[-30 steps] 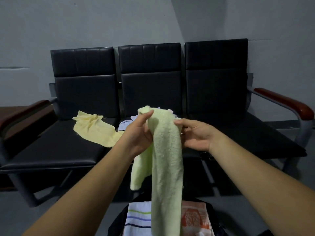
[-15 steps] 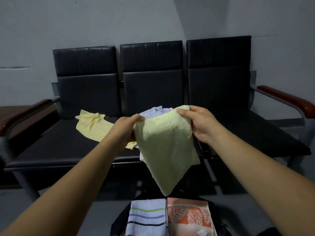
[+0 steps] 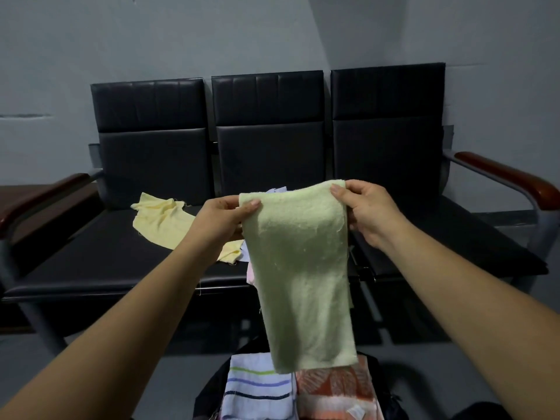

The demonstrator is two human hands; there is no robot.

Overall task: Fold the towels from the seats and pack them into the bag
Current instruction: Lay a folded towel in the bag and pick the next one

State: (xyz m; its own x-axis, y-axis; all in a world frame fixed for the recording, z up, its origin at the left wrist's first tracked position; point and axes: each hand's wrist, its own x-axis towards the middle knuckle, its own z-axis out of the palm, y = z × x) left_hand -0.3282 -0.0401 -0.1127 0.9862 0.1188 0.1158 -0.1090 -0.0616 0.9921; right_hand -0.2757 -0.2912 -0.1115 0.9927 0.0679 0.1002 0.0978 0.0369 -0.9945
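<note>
Hanging flat between two hands, the green towel [image 3: 300, 268] is up in the air in front of the middle seat [image 3: 268, 159], its bottom edge just above the open bag [image 3: 391, 401]. Left hand [image 3: 222, 221] pinches one top corner, right hand [image 3: 371, 212] pinches the other. The top edge is pulled level so the cloth drops straight, ready for a fold, I'd say.

Count it up: one towel in hand and two folded ones side by side in the bag, the striped towel [image 3: 257, 389] and the orange towel [image 3: 335, 386]. One yellow towel [image 3: 160, 221] lies crumpled on the left seat [image 3: 91, 256]. Lilac and pink bits peek out behind; how many, can't tell. Three seats in the row.
</note>
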